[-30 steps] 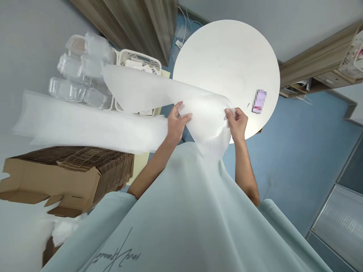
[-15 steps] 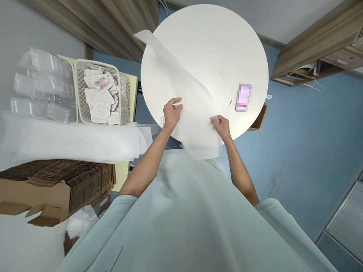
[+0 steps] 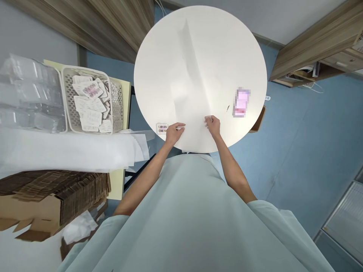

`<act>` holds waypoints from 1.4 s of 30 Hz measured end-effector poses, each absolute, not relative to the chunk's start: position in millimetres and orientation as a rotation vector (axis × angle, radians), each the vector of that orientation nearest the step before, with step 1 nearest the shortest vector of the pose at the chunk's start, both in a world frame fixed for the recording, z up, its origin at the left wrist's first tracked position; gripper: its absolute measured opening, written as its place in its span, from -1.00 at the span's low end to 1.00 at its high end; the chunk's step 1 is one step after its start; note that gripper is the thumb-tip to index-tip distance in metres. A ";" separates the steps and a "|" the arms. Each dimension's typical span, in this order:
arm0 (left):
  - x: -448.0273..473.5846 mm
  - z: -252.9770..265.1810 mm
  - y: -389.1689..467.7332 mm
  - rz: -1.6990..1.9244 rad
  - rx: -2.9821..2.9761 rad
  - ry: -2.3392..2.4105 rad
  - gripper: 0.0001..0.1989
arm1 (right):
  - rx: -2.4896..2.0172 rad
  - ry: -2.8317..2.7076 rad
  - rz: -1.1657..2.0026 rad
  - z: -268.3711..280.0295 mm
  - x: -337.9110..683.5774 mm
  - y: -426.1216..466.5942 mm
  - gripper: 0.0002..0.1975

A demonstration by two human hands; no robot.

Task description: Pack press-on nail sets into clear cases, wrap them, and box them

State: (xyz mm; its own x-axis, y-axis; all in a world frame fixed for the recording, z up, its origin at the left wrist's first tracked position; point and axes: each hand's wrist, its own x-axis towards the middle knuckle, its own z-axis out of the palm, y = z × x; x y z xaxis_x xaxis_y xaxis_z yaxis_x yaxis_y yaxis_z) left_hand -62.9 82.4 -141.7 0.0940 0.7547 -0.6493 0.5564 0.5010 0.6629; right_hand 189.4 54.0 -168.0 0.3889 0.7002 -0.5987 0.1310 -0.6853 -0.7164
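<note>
A thin, translucent white foam sheet (image 3: 194, 126) stretches lengthwise over the round white table (image 3: 232, 41), its near end by my body. My left hand (image 3: 174, 133) pinches the sheet's left edge between thumb and fingers. On the opposite edge my right hand (image 3: 213, 125) has its fingers closed on the sheet too. Just left of my left hand lies a small white-edged pack (image 3: 162, 129) with rows of coloured round spots; its kind is too small to tell.
A blurred-out pink rectangle (image 3: 241, 102) lies on the table's right side. At left stand a white basket of printed cards (image 3: 90, 101), clear plastic containers (image 3: 36, 94), a stack of white foam sheets (image 3: 70, 151) and folded brown cardboard boxes (image 3: 82, 194). A wooden cabinet (image 3: 314, 49) is at right.
The sheet has come down from its raised, curled position and now lies nearly flat and straighter on the table. My left hand has moved nearer to me, uncovering the small pack.
</note>
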 end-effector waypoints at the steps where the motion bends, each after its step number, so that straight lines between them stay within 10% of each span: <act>1: -65.2 -144.2 78.5 0.194 1.153 1.588 -0.73 | -2.086 -0.709 1.292 -172.2 187.7 56.4 -0.70; 24: -84.2 -187.4 88.5 0.354 1.271 1.729 -0.87 | -2.358 -0.803 1.344 -169.7 192.0 -16.4 -0.75; 42: -183.0 -189.6 81.2 0.202 1.586 1.507 -0.41 | -2.460 -0.848 1.203 -170.5 215.5 -16.1 -0.76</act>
